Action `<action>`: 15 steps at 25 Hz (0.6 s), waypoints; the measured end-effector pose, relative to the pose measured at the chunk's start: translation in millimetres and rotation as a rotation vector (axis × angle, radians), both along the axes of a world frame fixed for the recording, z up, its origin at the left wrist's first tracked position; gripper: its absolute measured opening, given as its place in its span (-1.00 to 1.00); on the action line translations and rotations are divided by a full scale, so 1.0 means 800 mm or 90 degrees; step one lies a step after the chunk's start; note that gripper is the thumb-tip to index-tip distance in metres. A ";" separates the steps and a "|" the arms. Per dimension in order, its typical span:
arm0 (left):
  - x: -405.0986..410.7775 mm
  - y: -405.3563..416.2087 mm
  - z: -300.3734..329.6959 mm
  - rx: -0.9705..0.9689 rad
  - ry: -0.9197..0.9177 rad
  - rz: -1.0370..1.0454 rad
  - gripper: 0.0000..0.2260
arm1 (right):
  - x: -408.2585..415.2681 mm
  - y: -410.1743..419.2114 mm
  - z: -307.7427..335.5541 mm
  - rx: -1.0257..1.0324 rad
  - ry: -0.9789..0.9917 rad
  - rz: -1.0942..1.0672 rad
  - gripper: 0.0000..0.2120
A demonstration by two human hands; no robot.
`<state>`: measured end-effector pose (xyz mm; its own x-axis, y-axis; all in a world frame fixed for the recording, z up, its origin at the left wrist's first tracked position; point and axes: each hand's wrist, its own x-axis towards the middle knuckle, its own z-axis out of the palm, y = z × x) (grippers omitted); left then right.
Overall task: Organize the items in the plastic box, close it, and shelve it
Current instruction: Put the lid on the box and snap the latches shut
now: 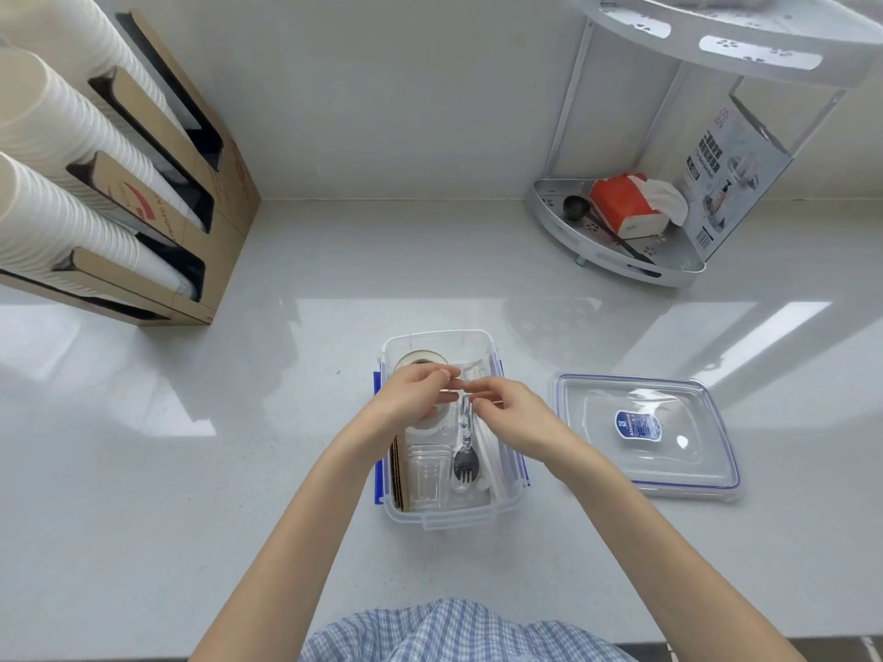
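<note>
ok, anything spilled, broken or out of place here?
Nothing stands out. The clear plastic box sits upright on the counter, its clear blue-trimmed lid lies flat to the right, and both hands work over the box.

Cup dispenser [143,183] – tissue box [623,205].

**Clear plastic on a glossy counter**

The box [482,511] and its lid [597,398] were clear, smooth plastic with blue trim. The counter [296,470] looked pale, polished and reflective. The cup holder [210,260] was matt brown cardboard holding ribbed white paper cups [52,217]. The corner rack [616,267] looked like painted metal.
</note>
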<state>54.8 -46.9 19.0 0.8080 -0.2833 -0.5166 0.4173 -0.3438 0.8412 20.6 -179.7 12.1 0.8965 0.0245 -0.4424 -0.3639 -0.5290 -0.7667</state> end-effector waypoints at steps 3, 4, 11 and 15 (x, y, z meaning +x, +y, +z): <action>0.002 -0.014 0.007 0.028 -0.055 0.003 -0.70 | -0.001 -0.021 0.002 0.049 -0.040 -0.089 -0.72; 0.002 -0.020 0.008 0.047 -0.085 -0.001 -0.70 | -0.003 -0.029 0.003 0.070 -0.052 -0.121 -0.72; -0.009 -0.095 0.009 0.126 -0.239 -0.112 -0.71 | -0.032 -0.102 -0.006 0.091 -0.056 -0.288 -0.70; -0.011 -0.152 -0.012 0.207 -0.294 -0.256 -0.62 | -0.057 -0.152 -0.022 0.017 -0.031 -0.370 -0.67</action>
<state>45.6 -168.6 9.0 0.8305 -0.4959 -0.2536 -0.1718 -0.6612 0.7303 -25.0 -301.0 -5.8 0.7848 -0.4674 -0.4069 -0.5533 -0.2327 -0.7998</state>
